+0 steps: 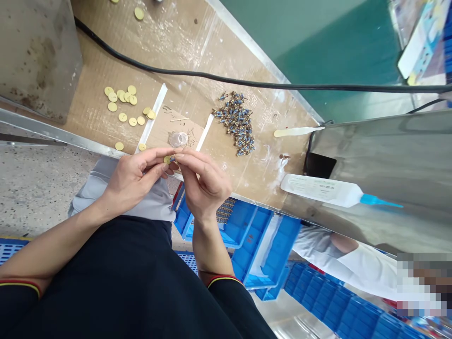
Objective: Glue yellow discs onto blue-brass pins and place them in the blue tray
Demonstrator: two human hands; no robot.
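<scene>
Close to the table's front edge, my left hand (pixel 132 179) is closed, pinching a small round yellow disc (pixel 167 160). My right hand (pixel 205 182) meets it there, its fingers pressed together at a small blue part (pixel 173 159) against the disc; how the two join is hidden by the fingertips. Just beyond the hands stands a small clear cup (pixel 179 138) with tiny loose bits around it, and a thin stick (pixel 180 119) lies farther back. More yellow discs (pixel 112 97) are scattered to the left. To the right is a heap of small blue-and-brass parts (pixel 237 123).
A black cable (pixel 212 75) crosses the cardboard-covered table. On the right lie a white bottle (pixel 321 189) with a blue nozzle and a whitish flat stick (pixel 296 132). Metal boxes flank both sides. Blue bins (pixel 252 254) sit below the edge; another person's white sleeve (pixel 374 273) shows at lower right.
</scene>
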